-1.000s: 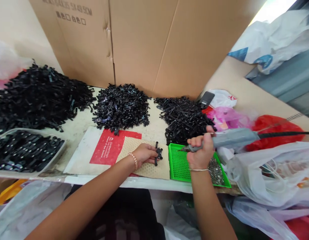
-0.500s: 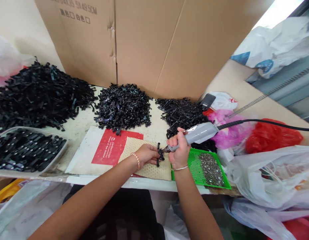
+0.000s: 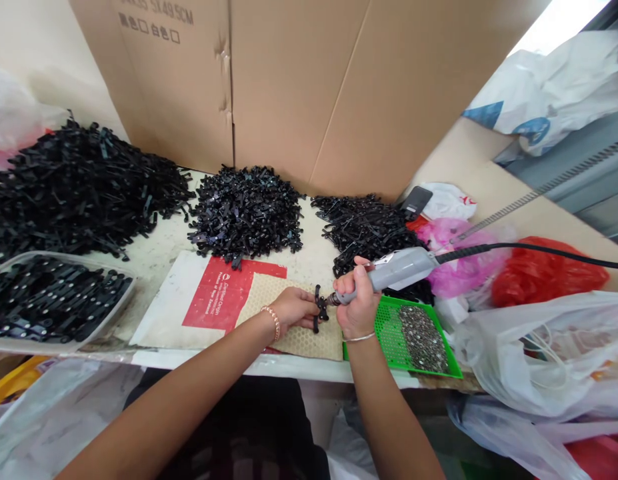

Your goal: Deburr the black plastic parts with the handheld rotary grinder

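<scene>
Head view, translucent tub (image 3: 113, 305) of black linked parts (image 3: 49, 300) far left on counter (image 3: 309, 230), left hand (image 3: 293, 310) pinching black jointed piece (image 3: 321, 311) over tan textured pad (image 3: 293, 343), right hand (image 3: 359, 303) wrapped round grey corded driver (image 3: 401, 269), its nose at the piece, green tray (image 3: 383, 327) of metal bits (image 3: 423, 339) beside.

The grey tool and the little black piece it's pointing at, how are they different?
The grey tool is big and chunky; the black piece is small, with thin arms. The tool has a black cable; the piece shows none. The right hand wraps round the tool, while the left hand holds the piece in its fingers. Both are being held.
</scene>
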The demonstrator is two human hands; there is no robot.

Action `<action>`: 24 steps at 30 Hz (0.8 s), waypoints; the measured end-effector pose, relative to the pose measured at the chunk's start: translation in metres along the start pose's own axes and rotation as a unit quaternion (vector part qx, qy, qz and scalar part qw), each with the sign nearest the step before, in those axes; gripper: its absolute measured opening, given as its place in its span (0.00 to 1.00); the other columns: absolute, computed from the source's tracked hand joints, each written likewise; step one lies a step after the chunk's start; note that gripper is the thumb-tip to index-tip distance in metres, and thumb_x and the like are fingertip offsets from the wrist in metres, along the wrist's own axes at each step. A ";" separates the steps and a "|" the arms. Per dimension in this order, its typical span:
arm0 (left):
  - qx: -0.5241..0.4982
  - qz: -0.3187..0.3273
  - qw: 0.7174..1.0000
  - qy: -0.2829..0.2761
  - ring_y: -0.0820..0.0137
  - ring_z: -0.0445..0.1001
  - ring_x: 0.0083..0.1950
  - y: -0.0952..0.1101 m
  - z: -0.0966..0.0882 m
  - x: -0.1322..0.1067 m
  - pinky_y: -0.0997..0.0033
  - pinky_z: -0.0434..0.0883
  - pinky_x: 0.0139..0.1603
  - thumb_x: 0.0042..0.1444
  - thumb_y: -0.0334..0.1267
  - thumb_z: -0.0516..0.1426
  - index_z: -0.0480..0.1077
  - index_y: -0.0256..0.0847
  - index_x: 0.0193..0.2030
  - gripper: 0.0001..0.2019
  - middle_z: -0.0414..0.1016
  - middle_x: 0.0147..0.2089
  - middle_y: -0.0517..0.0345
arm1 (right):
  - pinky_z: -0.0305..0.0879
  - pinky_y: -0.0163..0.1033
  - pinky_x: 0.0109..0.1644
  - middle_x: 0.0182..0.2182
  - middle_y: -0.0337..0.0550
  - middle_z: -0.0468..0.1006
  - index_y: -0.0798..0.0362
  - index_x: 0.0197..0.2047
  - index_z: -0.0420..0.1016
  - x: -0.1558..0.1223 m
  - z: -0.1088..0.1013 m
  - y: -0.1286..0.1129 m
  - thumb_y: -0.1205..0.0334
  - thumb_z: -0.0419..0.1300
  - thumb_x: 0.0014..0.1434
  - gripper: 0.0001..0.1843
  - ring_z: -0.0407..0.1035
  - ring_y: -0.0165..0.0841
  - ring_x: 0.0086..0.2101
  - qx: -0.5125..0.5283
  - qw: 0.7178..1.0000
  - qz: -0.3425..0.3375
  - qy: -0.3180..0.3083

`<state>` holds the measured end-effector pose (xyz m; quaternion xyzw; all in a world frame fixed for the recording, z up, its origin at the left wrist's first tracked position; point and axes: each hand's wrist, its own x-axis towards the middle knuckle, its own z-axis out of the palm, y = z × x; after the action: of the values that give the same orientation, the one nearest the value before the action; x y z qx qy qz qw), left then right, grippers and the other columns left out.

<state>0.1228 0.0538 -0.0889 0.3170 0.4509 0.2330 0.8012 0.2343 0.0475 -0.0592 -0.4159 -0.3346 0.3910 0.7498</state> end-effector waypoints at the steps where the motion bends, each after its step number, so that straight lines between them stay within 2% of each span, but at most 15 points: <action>1: -0.001 0.001 1.000 0.000 0.71 0.76 0.27 0.000 0.000 0.000 0.76 0.74 0.28 0.46 0.22 0.60 0.73 0.32 0.29 0.04 0.76 0.25 0.52 | 0.54 0.31 0.23 0.14 0.25 0.55 0.51 0.39 0.66 0.000 0.000 0.000 0.48 0.66 0.48 0.21 0.51 0.24 0.16 -0.003 1.000 -0.001 -0.001; 12: 0.002 -0.001 1.000 0.000 0.71 0.76 0.27 0.002 0.001 -0.003 0.77 0.73 0.27 0.48 0.21 0.58 0.74 0.31 0.28 0.05 0.77 0.26 0.51 | 0.53 0.31 0.22 0.14 0.25 0.54 0.51 0.38 0.67 -0.001 0.002 0.000 0.49 0.67 0.48 0.20 0.50 0.24 0.16 0.012 1.000 -0.001 0.000; 19: -0.003 0.004 1.000 -0.002 0.70 0.76 0.28 0.000 0.000 -0.001 0.75 0.74 0.28 0.45 0.23 0.62 0.73 0.32 0.28 0.03 0.76 0.26 0.52 | 0.55 0.32 0.23 0.14 0.25 0.54 0.51 0.39 0.65 -0.001 0.002 -0.003 0.47 0.66 0.48 0.22 0.51 0.25 0.16 -0.013 1.000 -0.003 -0.010; 24: -0.001 0.005 1.000 -0.003 0.70 0.76 0.28 0.000 -0.001 -0.001 0.75 0.74 0.28 0.45 0.22 0.61 0.73 0.32 0.27 0.04 0.76 0.24 0.53 | 0.54 0.32 0.22 0.14 0.25 0.54 0.50 0.39 0.66 -0.002 0.001 -0.004 0.47 0.66 0.48 0.21 0.51 0.25 0.15 -0.015 1.000 -0.008 -0.011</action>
<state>0.1220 0.0532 -0.0889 0.3191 0.4466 0.2361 0.8018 0.2341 0.0452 -0.0560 -0.4201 -0.3520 0.3849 0.7426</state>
